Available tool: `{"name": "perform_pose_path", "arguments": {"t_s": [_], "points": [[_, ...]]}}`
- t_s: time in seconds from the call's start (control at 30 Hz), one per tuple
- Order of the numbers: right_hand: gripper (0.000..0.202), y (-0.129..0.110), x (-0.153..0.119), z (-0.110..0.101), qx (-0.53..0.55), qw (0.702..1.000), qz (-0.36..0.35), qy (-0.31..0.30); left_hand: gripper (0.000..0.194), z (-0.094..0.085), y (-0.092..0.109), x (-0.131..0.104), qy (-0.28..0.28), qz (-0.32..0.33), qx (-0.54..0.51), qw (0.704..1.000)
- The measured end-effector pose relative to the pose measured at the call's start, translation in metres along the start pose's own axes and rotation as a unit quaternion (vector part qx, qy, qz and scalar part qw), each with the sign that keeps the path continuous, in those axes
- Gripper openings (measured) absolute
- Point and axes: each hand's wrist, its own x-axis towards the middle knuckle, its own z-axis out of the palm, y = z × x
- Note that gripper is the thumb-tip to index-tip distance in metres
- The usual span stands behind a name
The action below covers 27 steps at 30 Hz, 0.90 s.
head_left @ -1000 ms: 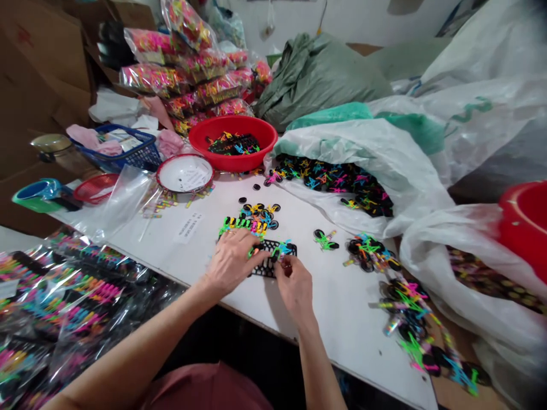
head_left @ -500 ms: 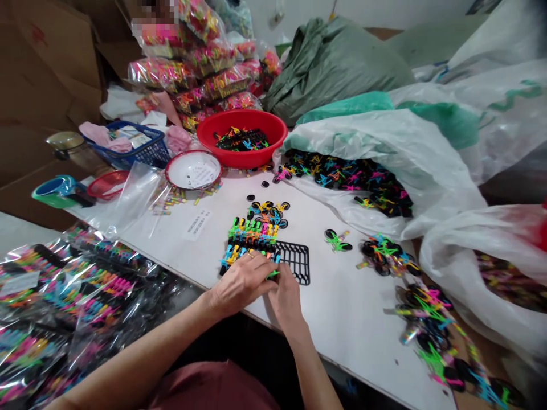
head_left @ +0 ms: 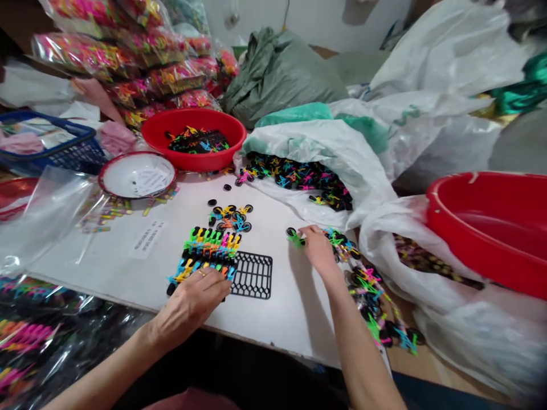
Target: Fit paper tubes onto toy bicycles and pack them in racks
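Observation:
A black plastic grid rack [head_left: 255,276] lies flat near the table's front edge. Its left part carries two rows of small colourful toy bicycles [head_left: 211,245]; the right part is bare lattice. My left hand [head_left: 194,299] bends over the front row with its fingers together, holding the rack, thumb mostly hidden. Off to the right, my right hand [head_left: 318,247] has its fingers closed at a green toy bicycle [head_left: 296,238], covering one end of it. A heap of toy bicycles [head_left: 348,247] lies just beyond that hand. Several loose toy bicycles [head_left: 233,216] lie behind the rack.
A red basin [head_left: 194,162] and a white enamel bowl [head_left: 123,182] stand at the back left. An open white sack [head_left: 367,165] spills toy bicycles at the back. Another red basin [head_left: 491,245] is on the right. Bagged toys [head_left: 25,347] lie at lower left.
My right hand has left the rack and reached right to the green toy bicycle. My left hand stays at the rack. The view has turned right, bringing the second red basin into sight.

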Motion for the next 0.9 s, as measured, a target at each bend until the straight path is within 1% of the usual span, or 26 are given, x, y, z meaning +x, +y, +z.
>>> {"name": "perform_pose_path", "arguments": {"t_s": [0.07, 0.1, 0.13, 0.17, 0.2, 0.27, 0.3, 0.33, 0.37, 0.4, 0.47, 0.5, 0.53, 0.57, 0.6, 0.67, 0.73, 0.8, 0.83, 0.9], "points": [[0.027, 0.027, 0.021, -0.004, -0.057, 0.998, -0.004, -0.034, 0.017, -0.004, -0.001, 0.011, 0.036, -0.015, 0.013, 0.999], [0.022, 0.034, 0.027, -0.004, -0.07, 0.996, -0.012, -0.048, 0.018, -0.005, -0.003, 0.019, 0.052, -0.031, 0.018, 0.998], [0.017, 0.037, 0.03, -0.003, -0.07, 0.996, -0.018, -0.055, 0.019, -0.006, -0.006, 0.028, 0.059, -0.048, 0.021, 0.997], [0.014, 0.036, 0.029, -0.002, -0.067, 0.996, -0.02, -0.056, 0.02, -0.006, -0.01, 0.036, 0.054, -0.061, 0.023, 0.996], [0.012, 0.031, 0.025, 0.0, -0.065, 0.996, -0.02, -0.055, 0.02, -0.005, -0.014, 0.045, 0.035, -0.065, 0.021, 0.997], [0.008, 0.01, 0.009, 0.007, -0.037, 0.998, -0.022, -0.053, 0.018, 0.001, -0.023, 0.057, -0.029, -0.057, 0.008, 0.998], [0.008, -0.005, 0.0, 0.012, 0.005, 0.999, -0.02, -0.051, 0.019, 0.005, -0.026, 0.061, -0.057, -0.051, -0.001, 0.997], [0.009, -0.021, -0.01, 0.02, 0.07, 0.996, -0.015, -0.052, 0.02, 0.008, -0.029, 0.063, -0.075, -0.047, -0.01, 0.996], [0.011, -0.039, -0.019, 0.028, 0.153, 0.987, -0.005, -0.057, 0.022, 0.011, -0.031, 0.063, -0.085, -0.046, -0.016, 0.995], [0.012, -0.055, -0.026, 0.038, 0.246, 0.967, 0.009, -0.068, 0.023, 0.014, -0.032, 0.063, -0.088, -0.049, -0.021, 0.995], [0.015, -0.084, -0.036, 0.059, 0.402, 0.91, 0.048, -0.089, 0.023, 0.015, -0.032, 0.062, -0.086, -0.056, -0.031, 0.994], [0.016, -0.094, -0.039, 0.068, 0.449, 0.887, 0.064, -0.089, 0.021, 0.014, -0.032, 0.062, -0.084, -0.058, -0.038, 0.994], [0.018, -0.1, -0.04, 0.076, 0.476, 0.873, 0.074, -0.077, 0.019, 0.014, -0.032, 0.062, -0.083, -0.061, -0.046, 0.994], [0.019, -0.104, -0.039, 0.083, 0.482, 0.871, 0.076, -0.059, 0.018, 0.013, -0.031, 0.063, -0.082, -0.063, -0.054, 0.993], [0.018, -0.105, -0.038, 0.088, 0.47, 0.879, 0.067, -0.041, 0.017, 0.011, -0.031, 0.064, -0.079, -0.065, -0.06, 0.993], [0.015, -0.102, -0.035, 0.093, 0.41, 0.912, 0.024, -0.022, 0.018, 0.01, -0.031, 0.066, -0.076, -0.07, -0.061, 0.993], [0.014, -0.098, -0.032, 0.095, 0.328, 0.944, -0.028, -0.026, 0.021, 0.01, -0.032, 0.066, -0.076, -0.077, -0.053, 0.993], [0.018, -0.097, -0.03, 0.096, 0.25, 0.966, -0.063, -0.033, 0.026, 0.012, -0.033, 0.066, -0.075, -0.077, -0.048, 0.993], [0.019, -0.099, -0.029, 0.097, 0.214, 0.974, -0.069, -0.034, 0.026, 0.014, -0.033, 0.066, -0.075, -0.072, -0.048, 0.993], [0.019, -0.106, -0.028, 0.098, 0.152, 0.985, -0.064, -0.041, 0.02, 0.016, -0.034, 0.065, -0.071, -0.063, -0.047, 0.994]]}}
